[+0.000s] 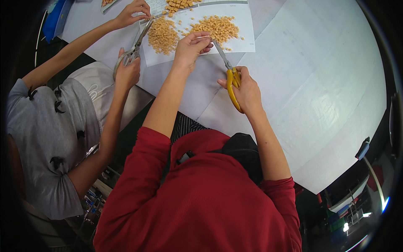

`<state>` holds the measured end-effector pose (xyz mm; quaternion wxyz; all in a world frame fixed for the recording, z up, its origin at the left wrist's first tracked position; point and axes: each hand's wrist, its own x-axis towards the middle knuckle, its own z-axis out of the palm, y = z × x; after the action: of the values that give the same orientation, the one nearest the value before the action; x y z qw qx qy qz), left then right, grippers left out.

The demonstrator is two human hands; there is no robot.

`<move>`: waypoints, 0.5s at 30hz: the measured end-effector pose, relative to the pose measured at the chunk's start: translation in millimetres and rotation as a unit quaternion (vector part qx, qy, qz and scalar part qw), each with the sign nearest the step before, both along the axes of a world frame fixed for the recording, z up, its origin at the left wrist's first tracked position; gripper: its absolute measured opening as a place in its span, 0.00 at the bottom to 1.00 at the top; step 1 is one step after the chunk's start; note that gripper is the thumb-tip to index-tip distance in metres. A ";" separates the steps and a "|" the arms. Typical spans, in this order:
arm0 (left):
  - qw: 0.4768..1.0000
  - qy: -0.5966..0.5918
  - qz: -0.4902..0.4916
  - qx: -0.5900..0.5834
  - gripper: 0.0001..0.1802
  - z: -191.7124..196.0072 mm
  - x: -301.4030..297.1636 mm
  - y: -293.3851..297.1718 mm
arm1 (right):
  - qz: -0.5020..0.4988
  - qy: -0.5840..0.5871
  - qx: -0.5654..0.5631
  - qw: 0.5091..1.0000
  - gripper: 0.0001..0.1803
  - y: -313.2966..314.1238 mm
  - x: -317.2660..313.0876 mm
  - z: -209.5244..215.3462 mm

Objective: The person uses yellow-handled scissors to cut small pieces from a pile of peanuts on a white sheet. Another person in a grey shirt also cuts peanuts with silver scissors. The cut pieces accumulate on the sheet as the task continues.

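In the head view, the person in the red top leans over a white table, both bare forearms reaching toward the far side. The right hand is closed around the yellow handles of a pair of scissors, whose grey blades point far and left toward the left hand. That left hand has its fingers curled and pinched together on something at the blade tips; what it pinches is too small to make out, though it looks like a thin pale strip. Just beyond it, 2 heaps of small tan cubes lie on a white paper sheet. To the left, a co-worker in a grey top works a second pair of grey scissors over the same sheet. The step in hand looks like snipping a strip into cubes; the next cut would call for feeding the pinched piece forward between the blades while keeping fingertips clear of them.
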<state>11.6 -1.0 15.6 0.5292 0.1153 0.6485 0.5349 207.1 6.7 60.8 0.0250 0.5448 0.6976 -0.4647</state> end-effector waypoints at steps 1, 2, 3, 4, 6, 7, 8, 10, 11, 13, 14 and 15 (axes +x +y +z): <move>1.000 0.008 -0.006 0.000 0.14 -0.9 -0.9 0.5 | -0.003 0.001 -0.002 1.000 0.37 0.8 -0.3 0.1; 1.000 0.015 -0.013 0.000 0.15 -2.3 -2.0 1.4 | -0.005 0.002 -0.004 1.000 0.37 1.9 -0.5 0.3; 1.000 0.023 -0.019 0.000 0.15 -3.7 -2.6 2.1 | -0.007 0.002 -0.006 1.000 0.38 3.1 -0.6 0.4; 0.999 0.029 -0.024 -0.002 0.14 -5.1 -3.8 3.9 | -0.009 -0.002 -0.010 1.000 0.38 5.6 -1.7 -0.5; 0.998 0.042 -0.035 -0.006 0.12 -11.1 -5.1 6.4 | -0.012 -0.012 -0.016 1.000 0.38 8.8 -2.2 -3.9; 0.991 0.122 -0.052 -0.021 0.11 -16.9 -9.4 8.5 | -0.016 -0.015 -0.018 1.000 0.38 11.0 -3.4 -6.4; 0.977 0.201 -0.067 -0.037 0.10 -22.6 -14.7 11.7 | -0.019 -0.018 -0.020 0.999 0.38 12.6 -4.0 -9.9; 0.934 0.342 -0.088 -0.059 0.09 -25.0 -26.9 23.5 | -0.022 -0.024 -0.025 0.999 0.37 17.5 -5.5 -14.5; 0.908 0.403 -0.093 -0.064 0.09 -21.1 -33.0 31.8 | -0.021 -0.027 -0.028 0.999 0.37 20.5 -6.1 -16.2; 0.846 0.522 -0.091 -0.050 0.09 -21.8 -43.6 47.3 | -0.019 -0.032 -0.030 0.999 0.36 25.5 -6.8 -18.3; 0.810 0.579 -0.085 -0.032 0.09 -26.6 -50.1 57.0 | -0.019 -0.033 -0.028 0.999 0.36 27.6 -6.8 -18.8; 0.770 0.633 -0.078 -0.013 0.08 -30.6 -56.0 66.6 | -0.020 -0.034 -0.027 0.999 0.36 29.4 -6.7 -19.4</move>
<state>-44.3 65.6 -15.1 0.0408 0.4710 0.8325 0.2889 200.4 36.1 41.4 0.0543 0.5734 0.6726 -0.4645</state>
